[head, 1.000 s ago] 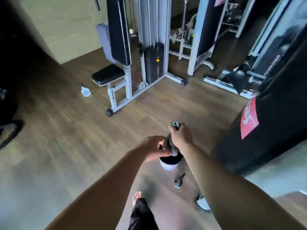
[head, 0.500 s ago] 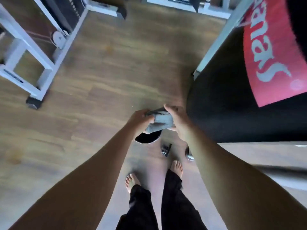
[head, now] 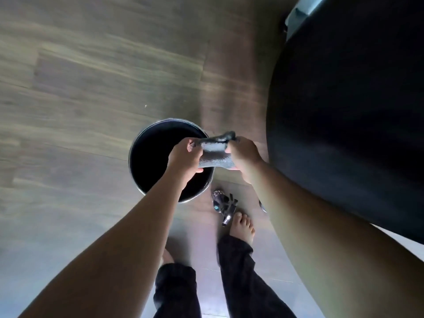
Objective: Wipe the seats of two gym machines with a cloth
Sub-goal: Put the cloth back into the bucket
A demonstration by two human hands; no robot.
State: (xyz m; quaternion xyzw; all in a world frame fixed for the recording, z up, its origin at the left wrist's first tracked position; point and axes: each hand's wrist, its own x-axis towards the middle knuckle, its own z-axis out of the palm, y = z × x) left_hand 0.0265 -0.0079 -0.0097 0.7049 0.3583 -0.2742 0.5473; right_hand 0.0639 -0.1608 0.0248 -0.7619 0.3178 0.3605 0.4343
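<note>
A grey cloth point(head: 215, 150) is stretched and twisted between my two hands. My left hand point(head: 184, 157) grips its left end and my right hand point(head: 244, 156) grips its right end. Both hands are held over the right rim of a round bucket point(head: 137, 145) with a dark inside that stands on the wooden floor. No machine seat shows in this view.
A large black padded object point(head: 348, 115) fills the right side, close to my right arm. A small dark spray-bottle-like object point(head: 223, 203) lies on the floor by my bare right foot point(head: 243, 224). Wooden floor point(head: 91, 76) stretches to the left and ahead.
The camera has tilted down from the gym machines to look straight at the floor and bucket. My hands have come lower over the bucket, with the cloth now pulled out between them.
</note>
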